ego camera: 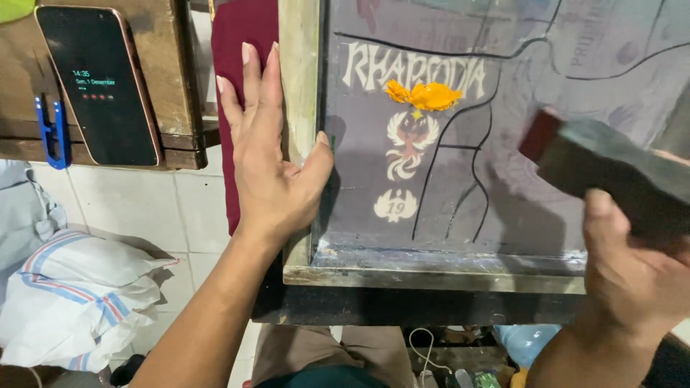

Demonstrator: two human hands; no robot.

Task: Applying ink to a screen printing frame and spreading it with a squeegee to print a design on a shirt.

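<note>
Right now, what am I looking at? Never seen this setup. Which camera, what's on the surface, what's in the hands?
One picture, from a camera worn on a person's head, looking down at their own two bare hands. No machine. The left hand lies flat on the wooden edge of a printing screen, fingers reaching onto maroon cloth beside it. A blob of orange ink sits on the mesh by a pale stencil design. The right hand holds a squeegee above the screen. A phone leans on a shelf at left.

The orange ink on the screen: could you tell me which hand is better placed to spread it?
Probably the right hand: it holds the squeegee above the mesh, near the orange ink. The left hand lies flat on the wooden frame, steadying it.
</note>
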